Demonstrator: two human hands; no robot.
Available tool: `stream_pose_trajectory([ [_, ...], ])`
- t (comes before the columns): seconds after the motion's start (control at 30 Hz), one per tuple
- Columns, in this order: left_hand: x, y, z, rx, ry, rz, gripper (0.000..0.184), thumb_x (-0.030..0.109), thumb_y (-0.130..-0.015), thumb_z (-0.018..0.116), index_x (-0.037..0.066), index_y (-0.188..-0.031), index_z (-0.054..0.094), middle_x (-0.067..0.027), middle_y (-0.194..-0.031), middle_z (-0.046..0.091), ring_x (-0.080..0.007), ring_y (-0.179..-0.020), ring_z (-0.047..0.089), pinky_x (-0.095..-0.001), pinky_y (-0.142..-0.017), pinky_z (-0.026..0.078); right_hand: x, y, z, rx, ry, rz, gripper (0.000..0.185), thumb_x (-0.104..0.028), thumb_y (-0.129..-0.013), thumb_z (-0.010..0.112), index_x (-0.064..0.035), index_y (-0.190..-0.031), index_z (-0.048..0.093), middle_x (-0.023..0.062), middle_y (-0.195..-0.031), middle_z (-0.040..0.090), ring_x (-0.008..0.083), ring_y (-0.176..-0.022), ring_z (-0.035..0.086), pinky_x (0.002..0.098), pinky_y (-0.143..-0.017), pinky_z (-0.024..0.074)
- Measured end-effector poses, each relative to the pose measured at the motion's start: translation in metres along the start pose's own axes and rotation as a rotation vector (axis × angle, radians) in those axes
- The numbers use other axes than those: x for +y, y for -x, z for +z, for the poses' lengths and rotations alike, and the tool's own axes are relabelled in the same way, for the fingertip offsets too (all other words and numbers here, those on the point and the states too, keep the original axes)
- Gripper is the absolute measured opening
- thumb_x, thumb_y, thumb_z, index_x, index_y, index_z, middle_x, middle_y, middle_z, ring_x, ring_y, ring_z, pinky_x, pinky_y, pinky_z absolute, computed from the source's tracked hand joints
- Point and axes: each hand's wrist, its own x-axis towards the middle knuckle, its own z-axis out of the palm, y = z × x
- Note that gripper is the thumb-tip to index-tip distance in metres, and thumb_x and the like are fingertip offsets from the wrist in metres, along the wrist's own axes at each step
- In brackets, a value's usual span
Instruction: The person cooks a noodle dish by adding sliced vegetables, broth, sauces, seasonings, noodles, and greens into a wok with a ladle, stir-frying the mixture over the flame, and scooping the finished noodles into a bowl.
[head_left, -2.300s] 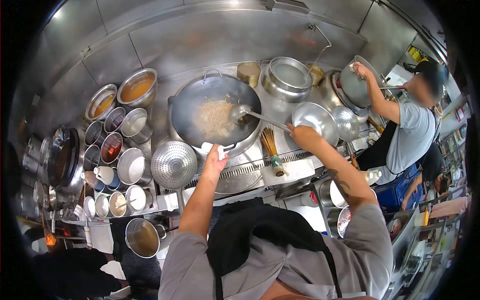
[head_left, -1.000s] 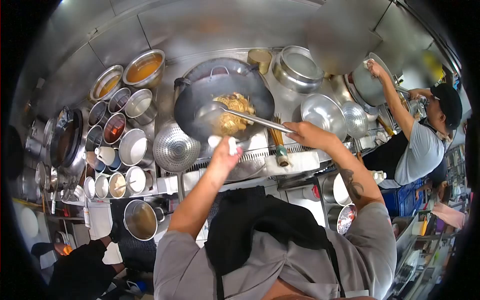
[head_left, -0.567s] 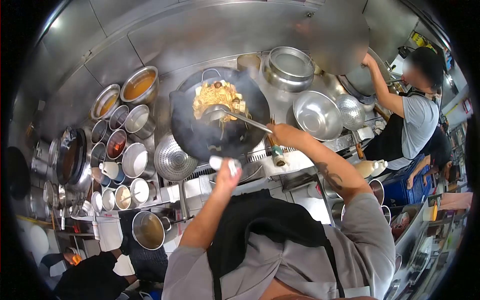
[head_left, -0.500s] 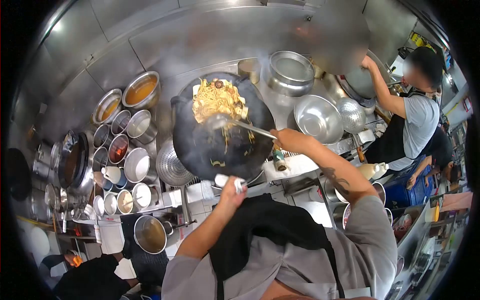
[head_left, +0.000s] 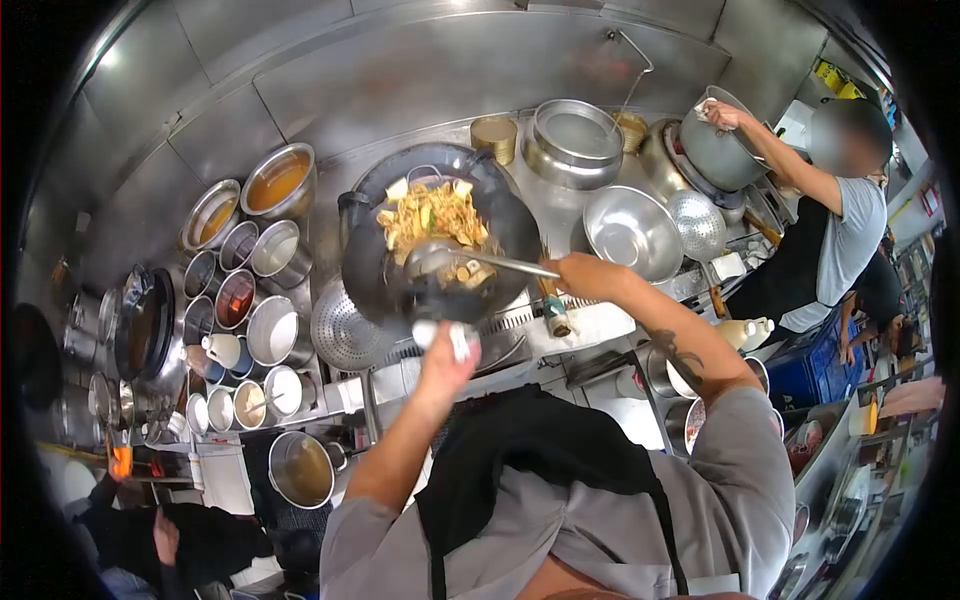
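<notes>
A dark wok (head_left: 365, 270) in front of me holds a heap of noodles (head_left: 430, 215) with pale pieces mixed in. My left hand (head_left: 448, 362) is closed at the wok's near edge, gripping the wok handle with a folded white cloth (head_left: 459, 342) around it; the handle itself is mostly covered. From the right, my right hand (head_left: 585, 276) is wrapped round the long handle of a metal ladle (head_left: 512, 265). Its bowl hangs over the near side of the noodles and hides some of them. The near part of the wok is smeared by motion.
Left of the wok stand a perforated strainer (head_left: 345, 325) and several seasoning pots, including one of red sauce (head_left: 236, 298). A steel bowl (head_left: 632, 235) and a lidded pot (head_left: 575, 145) stand to the right. A co-worker (head_left: 840, 230) at far right touches a large pot (head_left: 725, 140).
My left hand has moved forward and slightly left, shifting the wok. The noodles have slid toward me and spread under the ladle. Steam has thinned. The co-worker's raised arm has shifted.
</notes>
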Motion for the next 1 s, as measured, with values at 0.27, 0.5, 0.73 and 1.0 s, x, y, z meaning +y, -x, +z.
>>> stream_pose_trajectory([
  [0.27,-0.039,-0.013,-0.062,-0.051,-0.083,-0.024,0.011,0.017,-0.084,0.052,0.016,-0.094,0.052,-0.0007,-0.066,0.053,-0.0148,-0.057,0.055,-0.0277,-0.042,0.042,-0.007,-0.033,0.034,0.275,0.212,0.106,0.033,-0.014,-0.084,0.051,0.0064,-0.111,0.05,0.0219,-0.078,0.063,0.0349,-0.073,0.064,0.0435,-0.061,0.0512],
  [0.5,0.046,-0.025,0.027,-0.029,0.032,0.032,0.01,0.02,-0.086,0.053,0.012,-0.079,0.053,-0.0028,-0.069,0.054,-0.0176,-0.061,0.053,-0.0283,-0.047,0.041,-0.029,0.001,-0.008,0.052,0.116,0.031,0.035,-0.015,-0.085,0.052,-0.0001,-0.117,0.051,0.0208,-0.081,0.063,0.0354,-0.076,0.063,0.0443,-0.066,0.0503],
  [0.73,0.06,-0.025,0.037,0.075,0.04,-0.022,0.005,0.015,-0.084,0.053,0.011,-0.081,0.052,-0.0041,-0.072,0.053,-0.0195,-0.067,0.053,-0.0289,-0.047,0.041,0.021,0.01,0.0,0.001,-0.065,-0.033,0.032,-0.015,-0.085,0.055,0.0,-0.113,0.053,0.0239,-0.08,0.062,0.0415,-0.075,0.06,0.0474,-0.069,0.0475],
  [1.0,-0.015,-0.012,-0.037,0.012,-0.068,-0.03,0.005,0.017,-0.082,0.054,0.014,-0.082,0.051,-0.002,-0.065,0.053,-0.0172,-0.056,0.051,-0.0294,-0.043,0.041,0.021,-0.003,0.024,0.33,0.054,0.147,0.034,-0.014,-0.087,0.05,0.0023,-0.117,0.048,0.0249,-0.073,0.06,0.0413,-0.071,0.06,0.0483,-0.063,0.0474],
])
